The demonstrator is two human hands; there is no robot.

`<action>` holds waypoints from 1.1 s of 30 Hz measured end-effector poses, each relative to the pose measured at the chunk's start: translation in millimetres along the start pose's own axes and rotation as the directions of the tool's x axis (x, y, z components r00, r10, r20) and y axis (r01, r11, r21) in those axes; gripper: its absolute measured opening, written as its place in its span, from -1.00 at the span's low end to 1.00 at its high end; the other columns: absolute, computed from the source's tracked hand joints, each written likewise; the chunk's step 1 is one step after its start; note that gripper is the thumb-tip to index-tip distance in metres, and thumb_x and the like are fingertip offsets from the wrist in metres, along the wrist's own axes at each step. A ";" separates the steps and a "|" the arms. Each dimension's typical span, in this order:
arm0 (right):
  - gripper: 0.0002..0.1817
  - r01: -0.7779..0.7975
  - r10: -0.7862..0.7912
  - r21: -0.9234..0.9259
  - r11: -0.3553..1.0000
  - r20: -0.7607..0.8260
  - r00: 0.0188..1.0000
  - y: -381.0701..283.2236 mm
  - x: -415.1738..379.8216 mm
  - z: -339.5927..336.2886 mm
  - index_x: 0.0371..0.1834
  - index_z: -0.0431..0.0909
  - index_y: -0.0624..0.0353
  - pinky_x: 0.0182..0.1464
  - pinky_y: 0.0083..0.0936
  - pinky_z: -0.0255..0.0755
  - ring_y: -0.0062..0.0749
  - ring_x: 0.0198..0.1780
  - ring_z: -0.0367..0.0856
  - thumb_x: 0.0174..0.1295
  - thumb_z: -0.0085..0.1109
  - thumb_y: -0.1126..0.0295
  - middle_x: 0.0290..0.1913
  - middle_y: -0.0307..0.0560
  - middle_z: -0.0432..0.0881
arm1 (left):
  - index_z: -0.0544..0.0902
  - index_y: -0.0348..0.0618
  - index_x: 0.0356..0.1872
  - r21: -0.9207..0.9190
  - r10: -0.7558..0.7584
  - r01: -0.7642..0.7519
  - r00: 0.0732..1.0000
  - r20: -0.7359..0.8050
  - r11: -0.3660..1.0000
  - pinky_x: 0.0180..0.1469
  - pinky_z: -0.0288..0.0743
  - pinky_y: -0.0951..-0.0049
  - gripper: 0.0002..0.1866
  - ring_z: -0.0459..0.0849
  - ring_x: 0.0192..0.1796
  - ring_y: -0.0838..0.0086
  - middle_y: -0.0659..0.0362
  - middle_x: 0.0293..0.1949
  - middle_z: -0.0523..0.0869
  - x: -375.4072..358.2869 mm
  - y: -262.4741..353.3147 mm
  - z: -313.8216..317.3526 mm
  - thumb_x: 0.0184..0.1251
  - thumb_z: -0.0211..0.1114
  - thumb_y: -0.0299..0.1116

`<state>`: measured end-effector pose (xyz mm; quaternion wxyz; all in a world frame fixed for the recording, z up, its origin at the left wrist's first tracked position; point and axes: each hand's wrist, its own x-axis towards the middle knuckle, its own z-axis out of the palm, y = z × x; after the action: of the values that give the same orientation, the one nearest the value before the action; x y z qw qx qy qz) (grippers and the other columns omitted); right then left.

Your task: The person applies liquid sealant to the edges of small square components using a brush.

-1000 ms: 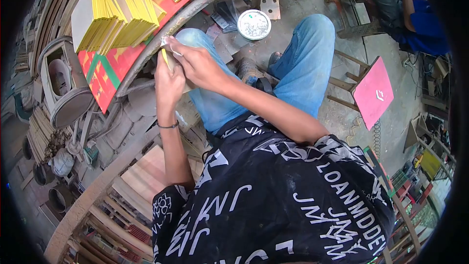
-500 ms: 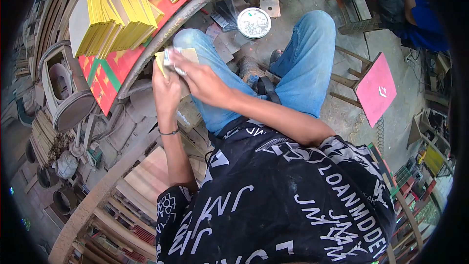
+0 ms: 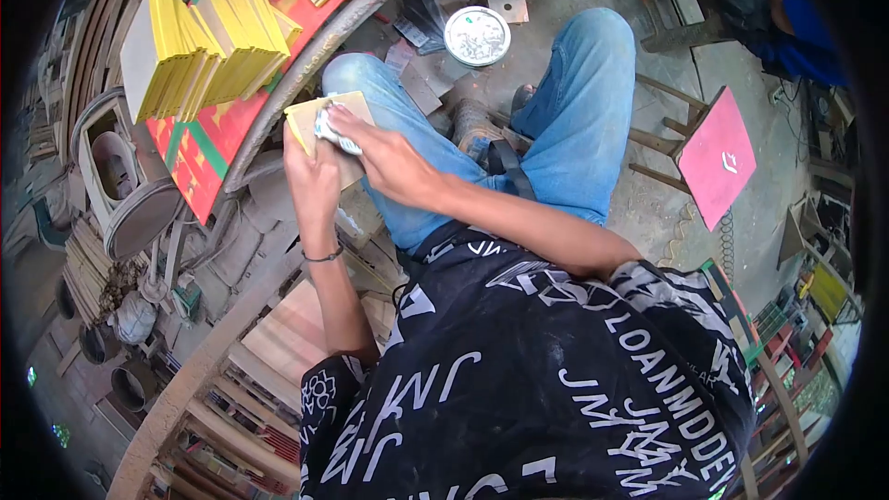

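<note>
My left hand (image 3: 311,176) grips the lower left edge of a thin tan board with a yellow edge (image 3: 354,107), held above my left thigh. Pressed on the board's face is a crumpled white cloth (image 3: 327,126), with the fingers of my right hand (image 3: 380,150) closed on it. The cloth lies near the middle of the board. Up and left of my hands, stacked boards with yellow edges (image 3: 199,51) stand on a red and green surface (image 3: 197,187).
A round white tin (image 3: 477,36) stands on the floor beyond my knees. To the right is a stool with a pink seat (image 3: 718,157). Another person's arm and blue clothing (image 3: 815,32) show at the upper right. Wooden slats (image 3: 236,407) lie at the lower left.
My right hand has moved down a little with the cloth, from the board's upper part towards its middle. More of the board's face shows. The view has shifted slightly.
</note>
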<state>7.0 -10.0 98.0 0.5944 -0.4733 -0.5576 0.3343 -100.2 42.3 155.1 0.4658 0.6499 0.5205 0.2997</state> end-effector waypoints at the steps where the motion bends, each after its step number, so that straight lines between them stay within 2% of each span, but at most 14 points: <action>1: -0.51 0.034 -0.036 -0.043 0.999 -0.040 0.999 4.4 4.7 -0.6 0.22 0.30 0.34 0.30 -0.26 0.27 0.06 0.29 0.32 0.16 -0.12 0.71 0.21 0.34 0.38 | 0.37 -0.39 0.10 0.013 -0.012 0.012 1.000 -0.012 1.000 0.13 0.37 0.41 -0.59 0.54 0.04 0.35 0.00 -0.03 0.55 -2.1 1.7 1.4 0.16 -0.09 -0.67; 4: -0.54 -0.071 0.072 -0.026 0.997 0.016 0.997 18.1 28.0 -4.5 0.20 0.33 0.33 0.22 -0.22 0.35 0.11 0.22 0.39 0.18 -0.12 0.67 0.15 0.36 0.43 | 0.34 -0.38 0.12 0.049 0.039 -0.036 0.998 -0.050 0.998 0.11 0.38 0.41 -0.57 0.54 0.02 0.33 0.00 -0.02 0.53 -4.8 -1.2 3.1 0.17 -0.07 -0.67; 6: -0.56 -0.091 0.092 -0.017 0.996 0.059 0.994 19.5 34.8 -7.1 0.18 0.36 0.33 0.15 -0.18 0.39 0.15 0.16 0.43 0.18 -0.11 0.64 0.10 0.37 0.46 | 0.35 -0.38 0.12 0.043 -0.018 0.021 0.998 -0.060 0.999 0.11 0.38 0.41 -0.57 0.55 0.02 0.34 0.01 -0.03 0.54 -4.8 -0.1 4.4 0.17 -0.06 -0.67; 8: -0.56 -0.048 0.047 -0.015 0.999 -0.028 0.998 13.8 27.0 -8.3 0.17 0.37 0.34 0.22 -0.21 0.35 0.11 0.21 0.40 0.17 -0.13 0.67 0.15 0.34 0.44 | 0.35 -0.37 0.13 0.054 0.002 -0.001 1.000 -0.024 0.999 0.11 0.38 0.40 -0.57 0.55 0.01 0.34 0.01 -0.05 0.55 -2.0 -2.4 0.9 0.17 -0.05 -0.66; 9: -0.54 0.041 -0.045 -0.062 0.997 -0.062 0.997 14.2 16.2 -5.3 0.18 0.35 0.36 0.29 -0.25 0.29 0.07 0.26 0.36 0.16 -0.16 0.70 0.19 0.32 0.40 | 0.35 -0.38 0.12 0.045 0.002 0.000 0.999 -0.038 0.999 0.10 0.38 0.41 -0.57 0.55 0.01 0.35 0.01 -0.05 0.55 -2.5 -2.9 0.9 0.17 -0.05 -0.66; 12: -0.53 0.019 -0.019 -0.102 0.995 0.005 1.000 7.2 -10.6 -3.9 0.19 0.34 0.37 0.33 -0.29 0.23 0.04 0.29 0.32 0.15 -0.18 0.71 0.23 0.31 0.36 | 0.35 -0.38 0.13 0.021 -0.024 0.025 0.999 -0.034 0.999 0.10 0.39 0.42 -0.57 0.55 0.02 0.37 0.01 -0.04 0.56 -1.3 -1.3 0.7 0.19 -0.04 -0.67; 14: -0.53 0.000 -0.002 -0.059 0.998 -0.037 0.999 11.7 -0.3 -9.0 0.20 0.33 0.35 0.31 -0.28 0.26 0.04 0.27 0.35 0.16 -0.17 0.70 0.19 0.31 0.41 | 0.34 -0.38 0.15 0.007 -0.047 0.047 0.999 -0.011 0.999 0.10 0.39 0.42 -0.57 0.55 0.03 0.38 0.01 -0.03 0.55 -3.8 -2.7 0.5 0.20 -0.04 -0.67; 17: -0.60 -0.291 0.290 -0.013 0.957 0.152 0.945 35.4 30.7 -19.5 0.15 0.39 0.32 0.23 -0.27 0.33 0.02 0.25 0.38 0.20 -0.09 0.59 0.12 0.26 0.48 | 0.30 -0.38 0.19 -0.022 -0.054 0.053 0.998 -0.044 0.998 0.10 0.40 0.44 -0.55 0.54 0.03 0.40 0.02 0.00 0.54 -7.5 -4.4 0.9 0.24 -0.01 -0.66; 18: -0.60 -0.288 0.286 -0.009 0.958 0.151 0.946 40.6 36.8 -22.4 0.15 0.39 0.32 0.23 -0.27 0.33 0.02 0.25 0.38 0.20 -0.09 0.59 0.12 0.26 0.48 | 0.30 -0.38 0.19 -0.019 -0.050 0.050 0.998 -0.046 0.999 0.10 0.40 0.44 -0.55 0.54 0.03 0.40 0.02 0.00 0.54 -7.4 -3.7 1.5 0.24 -0.01 -0.66; 20: -0.65 0.047 -0.042 -0.111 0.993 0.050 0.998 44.1 39.9 -29.3 0.07 0.46 0.32 0.23 -0.29 0.33 0.01 0.26 0.39 0.20 -0.03 0.54 0.14 0.24 0.48 | 0.32 -0.38 0.16 -0.010 -0.030 0.029 0.998 -0.052 1.000 0.07 0.41 0.45 -0.57 0.55 0.00 0.42 0.04 -0.02 0.55 -7.7 -4.0 1.3 0.23 -0.02 -0.67; 24: -0.69 0.061 -0.052 -0.175 0.983 0.057 0.997 33.9 29.9 -26.0 -0.04 0.55 0.28 0.25 -0.30 0.31 -0.01 0.27 0.39 0.15 0.09 0.44 0.15 0.21 0.49 | 0.34 -0.37 0.14 -0.030 -0.053 0.052 0.998 -0.028 0.998 0.04 0.43 0.46 -0.59 0.56 -0.02 0.43 0.05 -0.05 0.56 -6.3 -6.0 -1.9 0.23 -0.02 -0.67; 30: -0.63 0.073 -0.064 -0.180 0.981 0.050 0.997 30.8 45.9 -38.4 -0.01 0.55 0.19 0.14 -0.30 0.44 0.03 0.12 0.52 0.04 0.16 0.54 -0.02 0.21 0.59 | 0.35 -0.36 0.12 -0.029 -0.048 0.047 0.998 -0.041 0.998 0.03 0.44 0.46 -0.58 0.57 -0.03 0.44 0.06 -0.05 0.56 -5.6 -4.1 -0.5 0.19 -0.03 -0.68; 32: -0.59 -0.253 0.259 -0.074 0.965 0.075 0.963 14.8 40.1 -41.1 0.03 0.53 0.19 0.14 -0.31 0.44 0.01 0.10 0.54 0.04 0.10 0.61 0.00 0.20 0.58 | 0.37 -0.37 0.13 -0.007 -0.039 0.039 0.997 -0.059 0.999 0.05 0.42 0.48 -0.59 0.55 -0.03 0.46 0.07 -0.04 0.57 -7.4 0.7 0.8 0.20 0.02 -0.64; 33: -0.56 -0.067 0.070 -0.072 0.995 0.027 0.997 16.4 31.8 -30.4 0.06 0.51 0.19 0.17 -0.32 0.42 0.00 0.13 0.52 0.05 0.05 0.65 0.03 0.20 0.56 | 0.37 -0.37 0.13 -0.006 -0.043 0.042 0.997 -0.061 0.999 0.05 0.42 0.48 -0.59 0.55 -0.03 0.46 0.07 -0.04 0.57 -6.4 0.4 0.2 0.20 0.02 -0.64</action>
<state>43.8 19.0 95.8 0.5571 -0.5080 -0.5613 0.3414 -101.6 36.1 156.0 0.4572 0.6281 0.5476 0.3108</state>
